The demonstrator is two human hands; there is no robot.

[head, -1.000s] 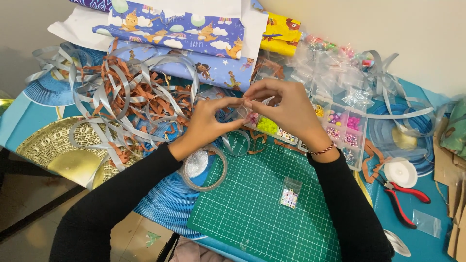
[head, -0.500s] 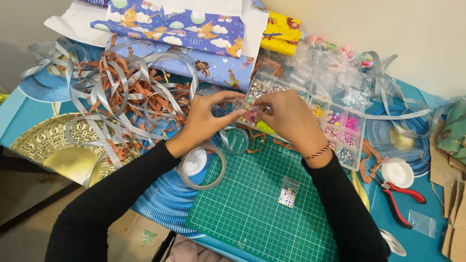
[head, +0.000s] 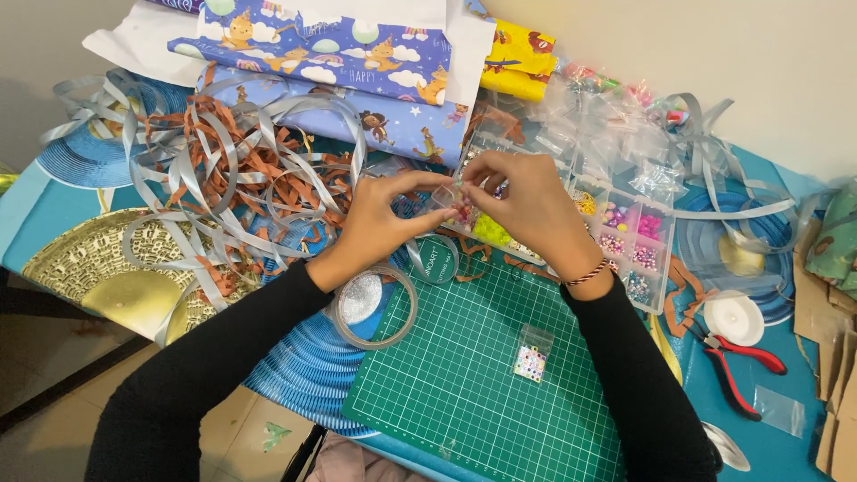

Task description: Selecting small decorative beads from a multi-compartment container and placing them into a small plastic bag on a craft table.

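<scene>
Both hands meet above the near-left corner of the bead box [head: 625,236], a clear compartmented tray of coloured beads lying past the far edge of the green cutting mat [head: 482,375]. Left hand [head: 384,219]: thumb and forefinger pinched together, fingertips pointing right, touching the right hand's fingertips. Right hand [head: 531,210]: fingers curled down, pinching at the same spot — whatever sits between the two pinches is too small to make out, possibly a bead or thread. A braided bracelet [head: 589,272] circles the right wrist; both forearms are in black sleeves. Just under the left wrist lies a glitter tape roll [head: 370,303], half on the mat's far-left corner, with a smaller ring [head: 436,259] beside it. On the mat, a small clear packet [head: 532,354] of tiny beads, well apart from the hands. Left of the hands — a tangle of silver and brown ribbon [head: 223,187] over a gold plate [head: 98,268]. Wrapping paper [head: 339,54] lies at the far edge. Right of the box: red-handled pliers [head: 736,366] and a white spool [head: 734,317], just beside each other.
</scene>
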